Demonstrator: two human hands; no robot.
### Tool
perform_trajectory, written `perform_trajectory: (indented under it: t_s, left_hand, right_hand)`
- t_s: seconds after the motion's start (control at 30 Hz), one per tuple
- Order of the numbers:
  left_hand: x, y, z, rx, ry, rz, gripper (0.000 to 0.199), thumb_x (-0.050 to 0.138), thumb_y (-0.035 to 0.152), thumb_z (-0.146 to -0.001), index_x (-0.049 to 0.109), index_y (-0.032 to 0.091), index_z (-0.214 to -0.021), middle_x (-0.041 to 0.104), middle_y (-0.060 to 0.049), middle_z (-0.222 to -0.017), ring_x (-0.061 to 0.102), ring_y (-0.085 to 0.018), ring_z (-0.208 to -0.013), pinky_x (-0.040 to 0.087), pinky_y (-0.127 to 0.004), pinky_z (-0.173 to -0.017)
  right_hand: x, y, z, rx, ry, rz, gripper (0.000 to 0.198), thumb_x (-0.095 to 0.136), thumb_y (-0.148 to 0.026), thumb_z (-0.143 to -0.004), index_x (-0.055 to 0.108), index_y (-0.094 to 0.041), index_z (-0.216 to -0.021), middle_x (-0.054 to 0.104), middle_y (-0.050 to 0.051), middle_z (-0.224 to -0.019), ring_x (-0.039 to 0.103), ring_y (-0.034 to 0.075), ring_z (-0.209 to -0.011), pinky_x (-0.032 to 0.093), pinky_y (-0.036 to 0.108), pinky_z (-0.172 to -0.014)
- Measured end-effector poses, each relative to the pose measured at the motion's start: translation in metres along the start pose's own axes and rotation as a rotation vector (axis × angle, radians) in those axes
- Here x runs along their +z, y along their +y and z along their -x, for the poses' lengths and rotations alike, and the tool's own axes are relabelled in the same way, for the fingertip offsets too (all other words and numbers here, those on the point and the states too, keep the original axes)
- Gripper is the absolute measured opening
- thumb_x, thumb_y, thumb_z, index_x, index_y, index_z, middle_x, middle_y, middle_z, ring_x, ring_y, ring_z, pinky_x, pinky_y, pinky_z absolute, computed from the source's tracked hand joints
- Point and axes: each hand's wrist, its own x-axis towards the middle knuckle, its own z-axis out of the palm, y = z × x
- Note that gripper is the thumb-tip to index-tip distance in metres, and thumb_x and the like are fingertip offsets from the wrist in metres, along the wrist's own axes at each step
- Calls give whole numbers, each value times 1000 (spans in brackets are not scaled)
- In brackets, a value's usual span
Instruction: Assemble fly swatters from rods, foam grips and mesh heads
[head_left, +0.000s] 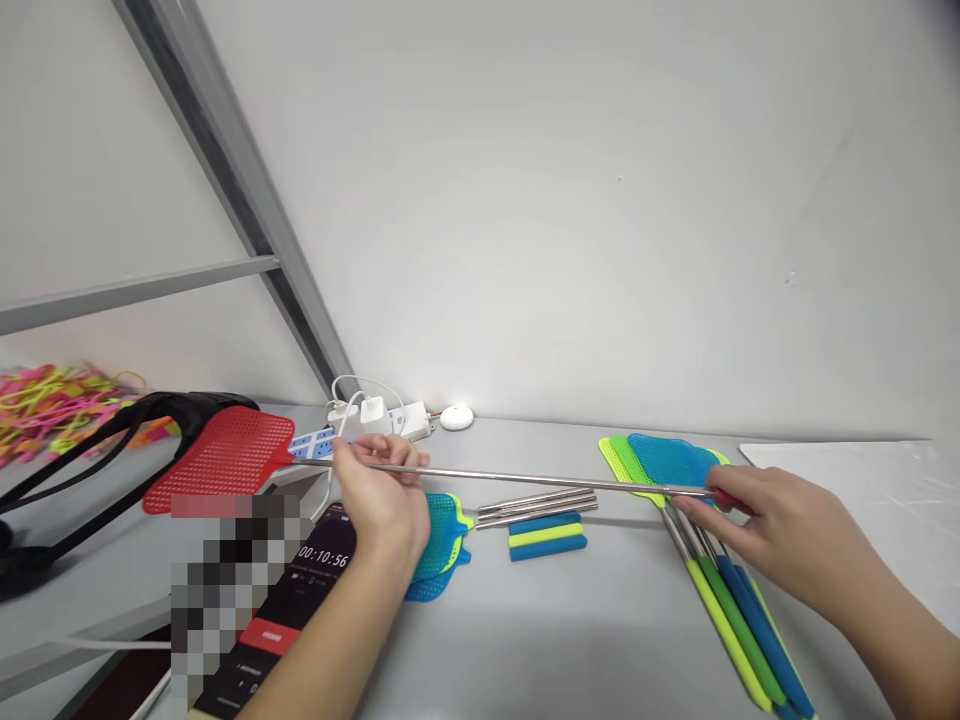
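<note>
A red fly swatter [247,450] stretches across the view, its long metal rod [510,478] drawn out thin. My left hand [386,500] is curled round the rod close to the red paddle. At the other end my right hand [772,530] is closed on the red handle, most of which it hides. Behind and below that hand lies a pile of swatters with blue, green and yellow paddles [671,460] and coloured handles [739,630]. Under the rod are loose metal rods [536,508], blue and yellow handle grips [547,536] and blue and yellow paddles [442,545] partly behind my left wrist.
A phone [300,590] showing a timer lies left of my left forearm. A power strip [409,420] with white plugs and cables stands near the wall beside a white round device [456,417]. Black straps [150,420], colourful bits [60,410] and a grey metal frame [247,190] are at left.
</note>
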Motion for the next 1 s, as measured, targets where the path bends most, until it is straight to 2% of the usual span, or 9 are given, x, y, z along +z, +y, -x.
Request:
perform_trajectory:
  t_s: [0.13,0.23,0.33,0.47,0.63,0.7,0.77,0.9,1.0]
  left_hand:
    - [-9,17,-24,45,166,55,38,26,48,-94,38,22,-69,35,7,-50,28,-9,-38,35,-24,-45]
    - [-14,27,-38,70,211,55,40,20,49,-95,37,22,-70,39,6,-53,29,-9,-38,35,-23,-44]
    - [-12,30,-42,120,201,35,41,24,47,-97,37,21,-68,40,6,-55,31,-8,-40,33,-22,-44]
    - [0,8,-11,211,112,-15,37,39,44,-95,42,21,-66,45,5,-58,41,-8,-47,34,-20,-48]
    - [-1,-44,61,37,-87,-170,44,42,51,-95,53,19,-68,64,-3,-65,51,-13,-52,41,-26,-54]
    - [-6,-56,77,-42,-162,-223,48,34,58,-96,52,21,-72,68,-5,-73,58,-16,-62,44,-27,-59]
    - [-11,-62,81,-97,-189,-263,48,29,60,-96,50,22,-75,71,-5,-79,62,-17,-69,46,-29,-64]
    - [-17,-64,76,-172,-140,-304,46,30,59,-96,49,22,-77,72,-5,-80,64,-18,-70,47,-32,-69]
    - [-18,-65,74,-178,-152,-289,45,30,58,-96,50,22,-77,71,-5,-77,65,-20,-73,48,-34,-74]
  right_hand:
    - [-2,11,-1,67,-52,13,53,46,-70,-86,47,-23,-60,52,-2,-56,49,16,-55,29,26,-51]
    - [-1,21,-2,78,-49,26,54,46,-70,-86,47,-23,-60,51,-2,-54,50,16,-55,28,26,-51]
    - [1,27,-2,73,13,76,57,46,-72,-85,43,-22,-57,49,-2,-51,48,15,-52,26,25,-50]
    - [2,10,0,-35,185,188,61,40,-74,-86,41,-21,-54,47,-2,-46,47,15,-47,20,25,-49]
    - [5,-41,4,-168,237,253,60,36,-70,-91,43,-22,-56,45,-2,-42,44,15,-40,13,28,-50]
    - [4,-58,5,-180,232,256,59,35,-68,-92,45,-22,-56,46,-2,-41,43,14,-38,12,29,-50]
    - [1,-68,8,-177,217,276,58,36,-67,-93,46,-22,-57,47,-2,-42,45,15,-37,10,29,-50]
    - [-8,-79,13,-131,215,321,58,38,-67,-92,45,-23,-56,48,0,-41,48,17,-37,8,30,-51]
    - [-9,-80,14,-11,83,220,58,38,-71,-89,46,-24,-56,48,1,-40,45,17,-34,8,29,-47]
